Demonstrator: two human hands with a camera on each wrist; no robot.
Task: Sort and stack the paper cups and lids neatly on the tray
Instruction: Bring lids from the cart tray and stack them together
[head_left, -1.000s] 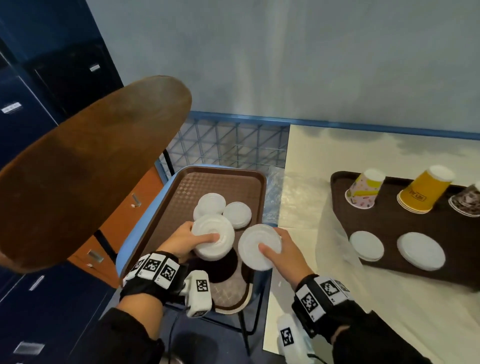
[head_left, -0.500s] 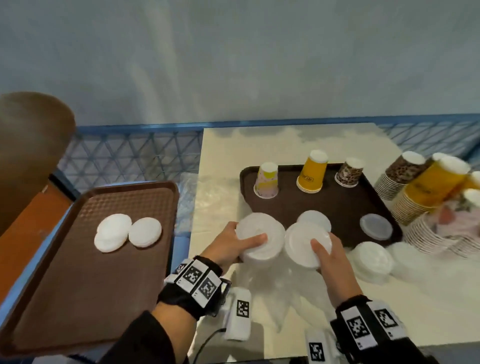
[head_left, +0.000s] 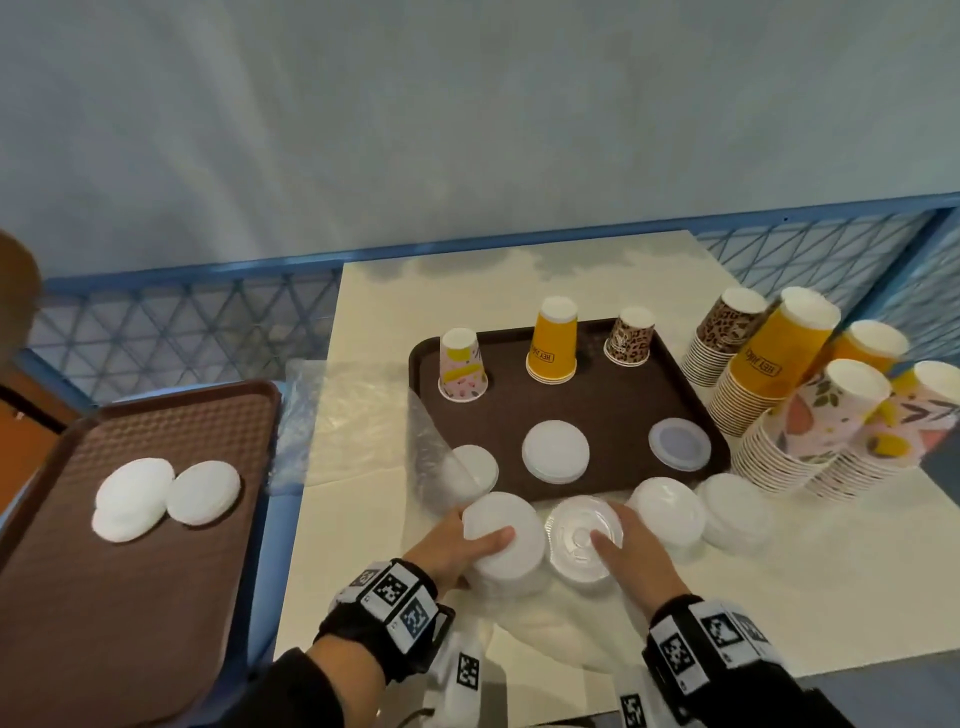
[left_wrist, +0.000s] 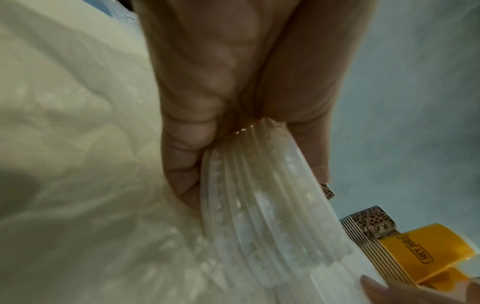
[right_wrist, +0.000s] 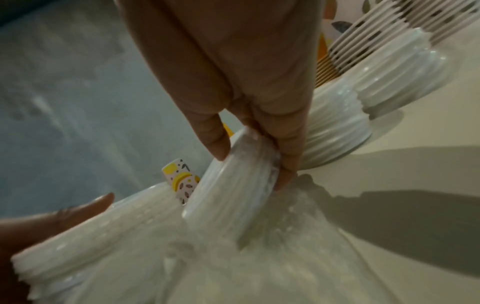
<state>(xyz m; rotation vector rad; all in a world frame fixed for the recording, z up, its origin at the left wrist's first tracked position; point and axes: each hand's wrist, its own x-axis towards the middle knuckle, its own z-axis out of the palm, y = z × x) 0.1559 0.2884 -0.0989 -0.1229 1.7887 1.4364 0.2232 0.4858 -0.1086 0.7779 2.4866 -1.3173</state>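
Gripping lid stacks: left hand (head_left: 457, 540) clamps opaque stack (head_left: 501, 538), right hand (head_left: 631, 545) clamps clear stack (head_left: 582, 540), at counter (head_left: 779, 587) edge. Next: sort onto tray (head_left: 597, 405) piles.

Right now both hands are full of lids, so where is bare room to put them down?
Free: the tray's brown middle, between the cups and the flat lids; also the table right of the right hand. Crowded: the cup stacks at right.
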